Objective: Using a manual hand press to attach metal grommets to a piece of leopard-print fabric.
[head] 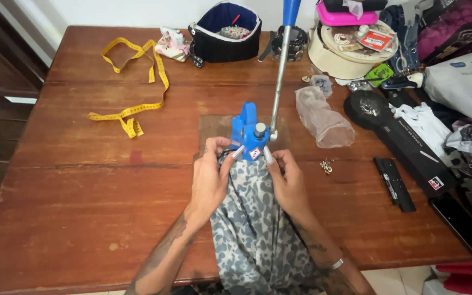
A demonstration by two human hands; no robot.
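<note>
We held the leopard-print fabric (255, 218) pinched in both our left hand (210, 180) and right hand (288, 180) against the base of the blue hand press (249, 134), seemingly over the die, judging it best kept taut and centred.
</note>
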